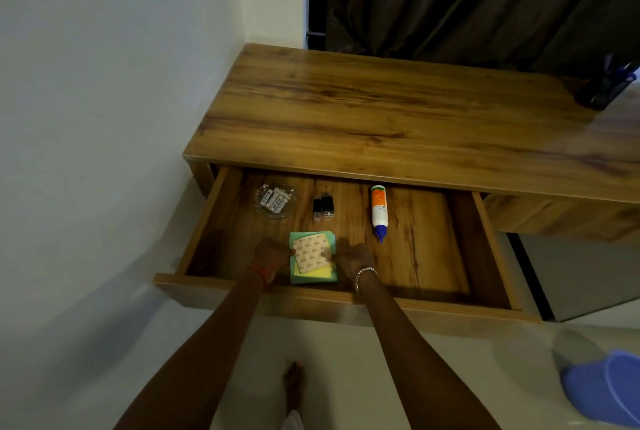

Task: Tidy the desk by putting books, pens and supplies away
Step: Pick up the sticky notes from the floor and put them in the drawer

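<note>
Both hands are reaching into the open drawer [433,256] under the desk [381,111], and the left hand [272,254] and the right hand [353,256] are each holding one side of the tan pad [309,254] with bent fingers. The tan pad is lying on top of a pile of green and yellow paper [311,276] near the front of the drawer. Farther back, a glass dish [259,203] with batteries [275,201] is sitting on the left, two little black sticks [323,206] are lying in the middle, and a glue bottle [379,211] is lying on the right.
</note>
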A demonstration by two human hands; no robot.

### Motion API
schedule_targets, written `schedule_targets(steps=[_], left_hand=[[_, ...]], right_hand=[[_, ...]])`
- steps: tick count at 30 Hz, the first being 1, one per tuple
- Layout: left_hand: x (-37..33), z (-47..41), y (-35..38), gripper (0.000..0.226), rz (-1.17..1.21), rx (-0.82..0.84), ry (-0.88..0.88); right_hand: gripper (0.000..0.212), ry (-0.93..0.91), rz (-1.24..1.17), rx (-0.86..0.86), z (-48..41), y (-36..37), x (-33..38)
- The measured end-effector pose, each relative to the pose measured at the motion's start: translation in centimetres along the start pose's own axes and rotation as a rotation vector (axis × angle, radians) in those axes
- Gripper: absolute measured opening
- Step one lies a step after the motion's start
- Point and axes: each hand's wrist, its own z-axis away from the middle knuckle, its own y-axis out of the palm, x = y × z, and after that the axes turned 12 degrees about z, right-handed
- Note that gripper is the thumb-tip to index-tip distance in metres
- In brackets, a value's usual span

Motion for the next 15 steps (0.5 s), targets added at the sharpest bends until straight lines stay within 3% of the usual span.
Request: schedule_targets(steps=[6, 9, 11, 15], left_hand=[[0.8, 3.2, 2.0, 0.039, -0.452, -0.096, 0.357], [2.0, 7.0, 3.8, 0.042, -0.633, -0.154, 0.704], [3.9, 8.3, 4.7, 0.046, -0.849, -0.181, 0.895], [9.1, 8.4, 5.6, 0.051, -1.043, -0.15, 0.979]], right_hand=[[0.031, -0.302, 0.292, -0.246, 4.5, 0.2, -2.2], [0.045, -0.502, 0.565, -0.542, 6.2, 1.6, -4.6], [0.054, -0.626, 0.732, -0.648, 6.5, 2.3, -6.4], [0.056, -0.735, 0.842, -0.656, 7.2, 3.2, -10.4]])
